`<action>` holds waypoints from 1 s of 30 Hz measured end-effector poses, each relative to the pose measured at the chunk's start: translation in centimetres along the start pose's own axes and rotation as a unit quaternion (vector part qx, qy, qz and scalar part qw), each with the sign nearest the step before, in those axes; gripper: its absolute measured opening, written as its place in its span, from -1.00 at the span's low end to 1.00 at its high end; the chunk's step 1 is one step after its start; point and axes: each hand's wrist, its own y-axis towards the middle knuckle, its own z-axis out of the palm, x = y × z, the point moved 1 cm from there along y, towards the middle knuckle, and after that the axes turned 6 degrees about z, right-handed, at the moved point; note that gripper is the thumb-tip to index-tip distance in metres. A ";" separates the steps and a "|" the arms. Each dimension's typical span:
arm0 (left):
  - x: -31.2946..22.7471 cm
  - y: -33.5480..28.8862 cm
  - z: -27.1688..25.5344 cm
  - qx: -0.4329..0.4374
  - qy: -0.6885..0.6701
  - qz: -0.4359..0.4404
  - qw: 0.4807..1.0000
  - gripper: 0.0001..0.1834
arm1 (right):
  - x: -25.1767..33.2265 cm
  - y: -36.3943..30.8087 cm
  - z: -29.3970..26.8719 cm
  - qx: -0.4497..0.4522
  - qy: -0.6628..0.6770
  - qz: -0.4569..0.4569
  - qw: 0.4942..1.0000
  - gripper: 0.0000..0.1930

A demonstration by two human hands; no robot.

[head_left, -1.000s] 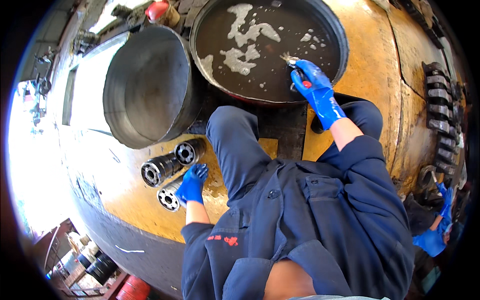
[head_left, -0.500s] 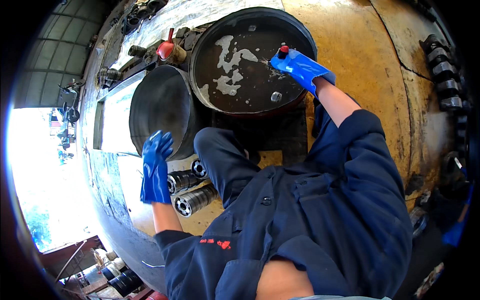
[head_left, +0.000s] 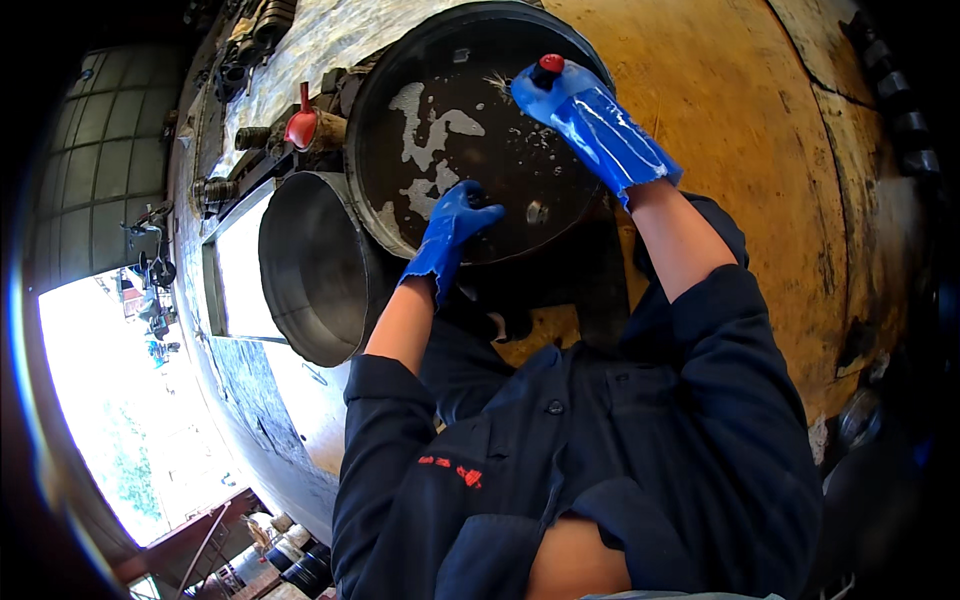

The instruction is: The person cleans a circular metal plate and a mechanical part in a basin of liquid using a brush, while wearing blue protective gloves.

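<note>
A wide round tub (head_left: 362, 205) of dark liquid with pale foam patches stands in front of me. Over its right side, my gloved right hand (head_left: 592, 115) is closed round a brush (head_left: 550, 64) with a black handle and red end; pale bristles show beside the fingers. My left hand (head_left: 450, 230), in a blue glove too, hangs over the tub's near left part, thumb apart from the fingers and nothing visible in it. A small shiny thing (head_left: 537, 212) shows in the liquid between the hands; its kind is unclear.
A deep grey metal drum (head_left: 315, 270) stands against the tub's left side. Behind it is a red scoop (head_left: 302, 128) with its handle up. Dark metal parts (head_left: 905, 125) line the far right edge. Yellowish worn flooring (head_left: 720, 130) spreads to the right.
My left hand has moved from beside the drum, rightward and up over the tub. My right hand still grips the brush. The cylindrical metal parts near my knee are now hidden.
</note>
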 end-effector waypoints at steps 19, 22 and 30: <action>0.5 1.1 2.0 0.067 0.062 -0.007 0.996 -0.21 | -0.1 1.7 -0.3 -0.018 -0.063 -0.046 0.997 -0.76; -0.4 1.2 1.6 0.077 0.136 -0.041 0.987 -0.20 | -0.3 2.2 0.8 -0.014 -0.053 -0.050 0.997 -0.76; -0.6 -1.5 -3.0 -0.049 0.113 -0.120 0.985 -0.28 | 0.0 1.4 0.5 -0.050 -0.046 -0.071 0.995 -0.69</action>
